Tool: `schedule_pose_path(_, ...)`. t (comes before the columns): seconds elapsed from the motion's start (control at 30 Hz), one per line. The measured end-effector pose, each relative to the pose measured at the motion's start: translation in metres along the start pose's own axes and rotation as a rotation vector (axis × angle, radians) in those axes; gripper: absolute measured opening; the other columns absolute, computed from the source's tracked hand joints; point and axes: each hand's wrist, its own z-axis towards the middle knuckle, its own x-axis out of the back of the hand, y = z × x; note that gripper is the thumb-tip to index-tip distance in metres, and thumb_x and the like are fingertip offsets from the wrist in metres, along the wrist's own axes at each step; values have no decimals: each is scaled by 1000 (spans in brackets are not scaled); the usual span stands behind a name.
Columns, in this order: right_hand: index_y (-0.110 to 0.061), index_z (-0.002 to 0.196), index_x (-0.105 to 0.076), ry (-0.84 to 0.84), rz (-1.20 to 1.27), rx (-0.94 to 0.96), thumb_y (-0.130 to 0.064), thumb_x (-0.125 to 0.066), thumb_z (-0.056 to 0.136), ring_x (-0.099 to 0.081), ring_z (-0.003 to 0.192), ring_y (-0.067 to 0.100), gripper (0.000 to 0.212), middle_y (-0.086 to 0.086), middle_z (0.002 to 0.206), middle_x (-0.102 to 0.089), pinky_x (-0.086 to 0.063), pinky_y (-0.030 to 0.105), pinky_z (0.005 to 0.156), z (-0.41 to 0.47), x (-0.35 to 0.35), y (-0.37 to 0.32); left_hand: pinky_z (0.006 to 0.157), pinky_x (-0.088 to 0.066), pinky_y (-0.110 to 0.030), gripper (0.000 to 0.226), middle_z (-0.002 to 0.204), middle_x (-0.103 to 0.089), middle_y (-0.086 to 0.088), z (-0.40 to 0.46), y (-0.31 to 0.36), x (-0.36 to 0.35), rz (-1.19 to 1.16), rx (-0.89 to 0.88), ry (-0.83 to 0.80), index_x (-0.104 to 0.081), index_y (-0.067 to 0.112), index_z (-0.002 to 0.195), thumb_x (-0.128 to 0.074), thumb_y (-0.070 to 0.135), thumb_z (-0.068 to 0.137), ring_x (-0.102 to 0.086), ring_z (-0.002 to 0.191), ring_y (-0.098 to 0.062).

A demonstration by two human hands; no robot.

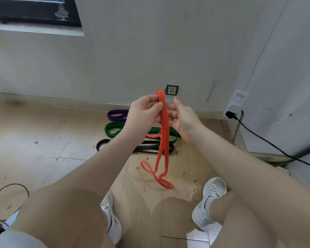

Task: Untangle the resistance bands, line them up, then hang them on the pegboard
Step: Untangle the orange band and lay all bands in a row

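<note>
1. My left hand [147, 111] pinches the top of the red band [164, 133] between thumb and fingers.
2. My right hand [183, 120] is just beside the band, fingers loose and holding nothing.
3. The red band hangs down from my fingers, and its bottom end curls in twisted loops on the floor [43, 140].
4. Past my fingers, the purple band [117, 115], green band [115, 129] and black band [147, 146] lie in a row by the wall.
5. I think red is the last one to straighten. No pegboard shows, so hanging is not yet done.
</note>
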Motion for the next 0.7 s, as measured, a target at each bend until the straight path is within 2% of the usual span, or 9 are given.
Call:
schedule_pose_path(0.1,-12,102,-65,-76,-216,16,-42,-25,101,-68,95,20,51,7,99,-72,-51,33,86,-12,5,21,74,-59,-29,13,94,-71,-5,11,19,-2,-23,-19,68,-62,12,98,-53,5,92,-70,86,-17)
schedule_pose_path(0.2,-15,104,-63,-144,-246,111,-28,-41,99,-67,91,17,26,3,93,-70,-50,34,87,-18,5,20,76,-59,-31,16,90,-71,-5,18,34,1,-66,-21,124,-61,15,88,-51,3,93,-69,89,-19)
schedule_pose_path(0.23,-16,104,-61,-139,-259,154,-22,-47,97,-66,87,16,17,2,90,-69,-50,35,86,-18,4,16,76,-59,-31,15,91,-70,-7,21,38,3,-87,-18,144,-61,14,89,-52,3,93,-69,90,-20)
schedule_pose_path(0.3,-19,104,-60,-116,-302,221,-18,-49,96,-64,85,15,14,-2,84,-67,-51,35,87,-18,0,6,75,-59,-30,11,93,-70,-9,26,43,10,-142,-8,201,-61,10,91,-52,3,92,-69,90,-20)
schedule_pose_path(0.37,-19,107,-60,-130,-326,256,-23,-44,98,-62,87,15,18,-3,83,-65,-51,35,88,-19,-6,-7,73,-59,-27,9,94,-69,-11,31,45,16,-235,23,259,-60,4,98,-53,3,92,-70,87,-19)
schedule_pose_path(0.47,-18,115,-58,-217,-375,235,-21,-37,101,-61,86,14,26,-2,85,-64,-51,33,85,-19,-11,-25,70,-59,-24,23,91,-67,-14,37,42,23,-369,94,338,-55,-5,113,-53,2,92,-69,81,-18)
schedule_pose_path(0.6,-18,110,-62,-289,-483,187,-9,-44,98,-66,78,10,24,-1,81,-67,-57,26,74,-20,-10,-45,72,-58,-24,23,87,-68,-12,40,42,28,-373,69,345,-56,-7,112,-54,5,92,-69,79,-17)
schedule_pose_path(0.7,-16,102,-63,-249,-334,182,-5,-50,94,-68,78,14,19,4,86,-69,-59,31,71,-17,-12,-50,81,-57,-29,24,93,-70,-7,32,39,19,-273,87,242,-61,4,105,-49,24,97,-69,89,-18)
